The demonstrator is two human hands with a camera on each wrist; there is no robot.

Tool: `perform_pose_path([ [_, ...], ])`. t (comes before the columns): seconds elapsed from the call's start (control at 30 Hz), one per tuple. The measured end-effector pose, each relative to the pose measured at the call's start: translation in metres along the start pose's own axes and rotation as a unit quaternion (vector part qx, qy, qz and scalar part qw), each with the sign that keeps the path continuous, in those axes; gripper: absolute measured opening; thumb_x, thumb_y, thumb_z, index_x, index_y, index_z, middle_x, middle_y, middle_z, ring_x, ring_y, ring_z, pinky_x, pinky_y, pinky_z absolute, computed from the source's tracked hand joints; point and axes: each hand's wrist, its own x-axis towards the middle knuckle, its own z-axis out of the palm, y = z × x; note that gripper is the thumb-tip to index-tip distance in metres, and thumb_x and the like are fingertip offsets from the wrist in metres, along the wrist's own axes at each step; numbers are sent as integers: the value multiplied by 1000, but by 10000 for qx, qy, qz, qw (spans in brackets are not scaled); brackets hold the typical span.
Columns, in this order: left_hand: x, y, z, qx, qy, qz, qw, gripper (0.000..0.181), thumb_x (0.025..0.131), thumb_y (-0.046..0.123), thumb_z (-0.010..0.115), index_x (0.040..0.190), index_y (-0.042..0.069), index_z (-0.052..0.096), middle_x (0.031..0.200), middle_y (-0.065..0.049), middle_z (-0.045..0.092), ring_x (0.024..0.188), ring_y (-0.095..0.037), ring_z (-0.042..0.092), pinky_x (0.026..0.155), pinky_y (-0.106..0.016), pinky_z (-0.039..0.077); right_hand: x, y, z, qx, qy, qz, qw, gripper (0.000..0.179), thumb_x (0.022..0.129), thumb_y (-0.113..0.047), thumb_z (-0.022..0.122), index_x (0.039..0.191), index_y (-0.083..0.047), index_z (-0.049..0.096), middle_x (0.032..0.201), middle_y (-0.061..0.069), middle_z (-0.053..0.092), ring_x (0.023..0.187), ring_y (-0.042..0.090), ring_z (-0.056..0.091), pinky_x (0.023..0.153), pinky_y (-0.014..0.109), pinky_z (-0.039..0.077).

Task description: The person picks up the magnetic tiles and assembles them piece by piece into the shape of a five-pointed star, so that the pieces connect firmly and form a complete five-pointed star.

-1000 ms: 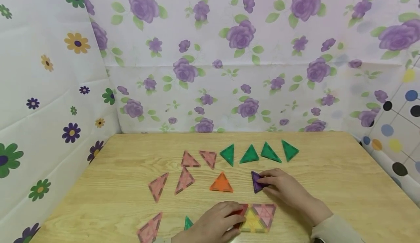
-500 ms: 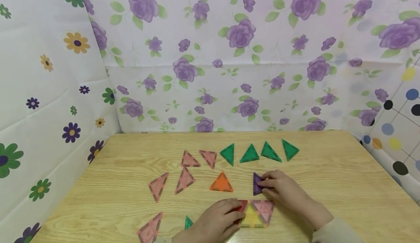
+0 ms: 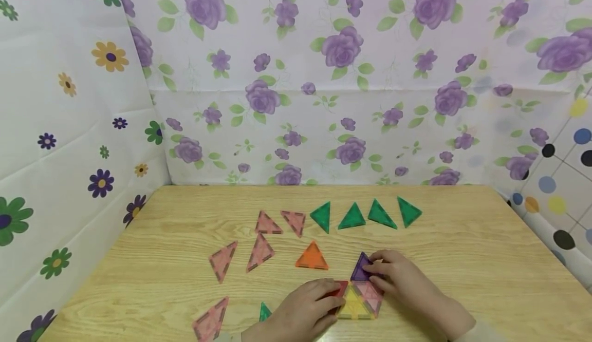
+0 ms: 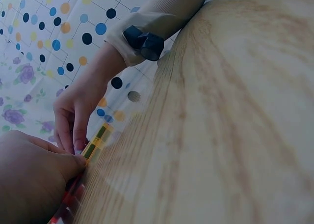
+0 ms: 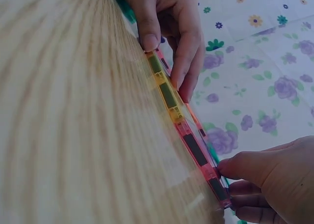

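In the head view my right hand (image 3: 407,280) pinches a purple triangular magnetic tile (image 3: 359,269), its lower edge right at the top edge of a pink triangle tile (image 3: 372,295). That pink tile lies against a yellow triangle tile (image 3: 354,307). On the yellow tile's left side, my left hand (image 3: 298,311) grips a red triangle tile (image 3: 342,287), mostly covered by the fingers. Seen from the right wrist, the yellow (image 5: 168,95) and pink (image 5: 194,148) tiles lie edge to edge, flat on the table.
Farther back lie an orange triangle tile (image 3: 312,257), several green triangle tiles (image 3: 353,217) and several pink ones (image 3: 261,253). Another pink tile (image 3: 211,321) and a partly hidden green tile (image 3: 264,312) lie left of my left hand. Floral cloth (image 3: 296,90) hangs behind the wooden table (image 3: 162,239).
My right hand has brought the purple tile nearer and turned it so that it points away, meeting the pink tile. The joined red, yellow and pink tiles shifted slightly away from me.
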Motion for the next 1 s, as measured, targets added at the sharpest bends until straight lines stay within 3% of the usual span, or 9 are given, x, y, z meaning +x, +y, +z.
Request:
perform_pose_path([
  [0.37, 2, -1, 1, -53, 23, 64, 10000, 28, 94, 29, 62, 118, 16, 66, 128, -5, 61, 119, -16, 58, 100, -28, 48, -6, -2, 3, -24, 70, 250, 9997, 28, 86, -28, 72, 110, -15, 73, 116, 4, 63, 104, 20, 60, 85, 39, 54],
  [0.63, 1, -2, -3, 7, 92, 46, 9999, 32, 93, 32, 63, 119, 14, 64, 128, -8, 60, 119, -18, 57, 99, -31, 49, -12, -4, 10, 51, 413, -192, 9989, 30, 86, -39, 70, 109, -19, 73, 115, -7, 64, 103, 9, 56, 82, 33, 55],
  [0.83, 2, -6, -15, 69, 281, -569, 9980, 39, 89, 37, 67, 121, 15, 63, 128, -7, 59, 116, -18, 57, 95, -32, 51, -12, -4, 15, -9, 610, -354, 9975, 29, 82, -38, 75, 105, -20, 74, 114, -9, 64, 102, 7, 56, 81, 31, 55],
  [1.0, 4, -15, -24, 387, 56, -1341, 9902, 49, 83, 43, 72, 122, 16, 60, 128, -7, 58, 119, -21, 55, 98, -38, 49, -11, -3, 17, -4, 497, -265, 9984, 30, 83, -39, 74, 106, -21, 74, 114, -9, 64, 102, 7, 55, 82, 31, 55],
])
